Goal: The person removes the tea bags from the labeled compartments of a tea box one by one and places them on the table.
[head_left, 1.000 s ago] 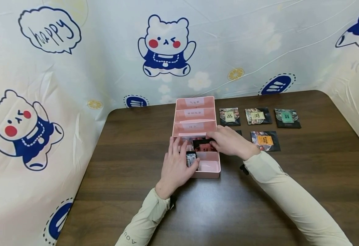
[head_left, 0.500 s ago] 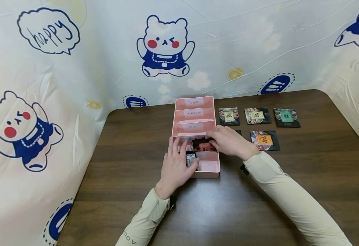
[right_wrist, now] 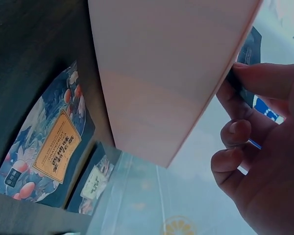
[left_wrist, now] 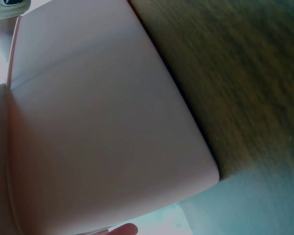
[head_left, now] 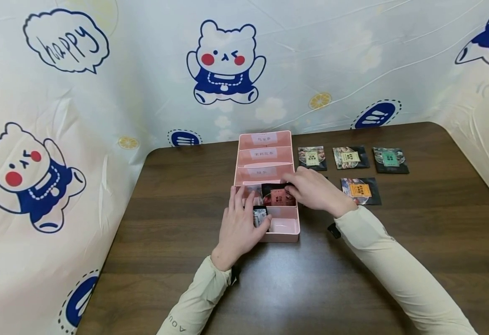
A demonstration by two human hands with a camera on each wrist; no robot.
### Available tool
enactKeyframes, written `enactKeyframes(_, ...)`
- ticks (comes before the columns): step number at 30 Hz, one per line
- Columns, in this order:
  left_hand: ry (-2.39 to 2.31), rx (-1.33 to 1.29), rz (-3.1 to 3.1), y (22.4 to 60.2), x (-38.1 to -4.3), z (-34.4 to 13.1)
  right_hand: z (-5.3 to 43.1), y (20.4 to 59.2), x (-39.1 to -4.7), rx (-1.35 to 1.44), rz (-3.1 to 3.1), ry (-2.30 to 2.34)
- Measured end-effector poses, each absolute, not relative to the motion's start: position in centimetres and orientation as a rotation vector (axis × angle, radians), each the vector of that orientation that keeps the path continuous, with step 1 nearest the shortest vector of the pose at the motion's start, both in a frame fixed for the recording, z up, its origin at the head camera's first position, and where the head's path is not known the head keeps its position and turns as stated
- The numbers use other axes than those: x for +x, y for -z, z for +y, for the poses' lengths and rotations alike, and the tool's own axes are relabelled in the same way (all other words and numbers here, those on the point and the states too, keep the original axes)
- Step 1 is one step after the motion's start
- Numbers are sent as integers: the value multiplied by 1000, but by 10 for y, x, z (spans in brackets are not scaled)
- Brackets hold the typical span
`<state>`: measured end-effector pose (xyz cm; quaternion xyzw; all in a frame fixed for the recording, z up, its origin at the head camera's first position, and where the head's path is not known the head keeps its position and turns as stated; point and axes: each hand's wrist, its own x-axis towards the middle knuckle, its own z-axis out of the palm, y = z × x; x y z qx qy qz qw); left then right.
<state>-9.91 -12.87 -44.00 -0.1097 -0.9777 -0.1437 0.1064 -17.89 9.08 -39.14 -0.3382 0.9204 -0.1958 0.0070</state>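
Note:
A pink compartment box point(head_left: 284, 226) with paper labels stands on the table. My right hand point(head_left: 317, 191) pinches the upper right corner of a black tea sachet with a red label point(head_left: 282, 197), which leans in a compartment towards the near end. In the right wrist view, thumb and index finger hold the dark sachet point(right_wrist: 251, 49) at the box's rim. Fingers spread, my left hand point(head_left: 241, 230) rests over the box's left side. By its thumb a white-and-blue sachet point(head_left: 259, 215) shows in the nearest compartment, partly hidden. The left wrist view mostly shows the box's outer wall point(left_wrist: 103, 122).
Right of the box lie several tea sachets: one with an orange label point(head_left: 360, 190), one with a green label point(head_left: 391, 159), and two with pale labels, point(head_left: 312, 158) and its neighbour point(head_left: 351, 157). A printed cloth point(head_left: 152, 70) hangs behind the table point(head_left: 177, 195).
The red-labelled sachet has risen slightly and shows more of its face. My right hand has shifted a little up and to the right with it. The left hand stays put.

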Motion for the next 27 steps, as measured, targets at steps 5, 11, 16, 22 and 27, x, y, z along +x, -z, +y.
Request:
enactKeyframes(5,418,-321,-2889,440,-99,-129,94,389,-179,-1035,2876,681)
enactKeyframes(11,402,-326,-2882,440,-99,-129,96,385,-179,-1026,2888,803)
enactKeyframes(16,397,-324,-2885,440,-100,-129,98,381,-179,-956,2864,879)
enactKeyframes(22,399,-320,-2895,439,-100,-129,100,379,-180,-948,2866,953)
enactKeyframes(27,394,-319,-2887,440,-100,-129,103,379,-180,-949,2873,1051)
